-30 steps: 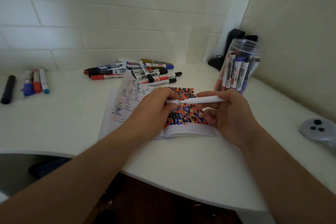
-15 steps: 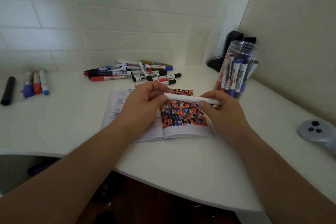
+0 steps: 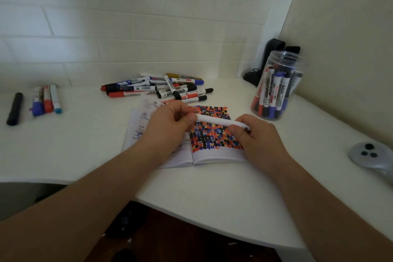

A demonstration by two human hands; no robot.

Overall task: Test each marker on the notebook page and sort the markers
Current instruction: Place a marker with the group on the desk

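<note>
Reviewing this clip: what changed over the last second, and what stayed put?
Both hands, left and right, keep their grip on the white marker. It has tilted, its right end now lower, and more of the dotted notebook page shows. The marker pile, jar and the four markers at left have not moved.

Both bare forearms reach forward, converging. The left hand (image 3: 170, 121) has its fingers curled, thumb and fingertips pinching one end of a slim white marker (image 3: 214, 121). The right hand (image 3: 258, 136) grips the other end, knuckles up.
</note>
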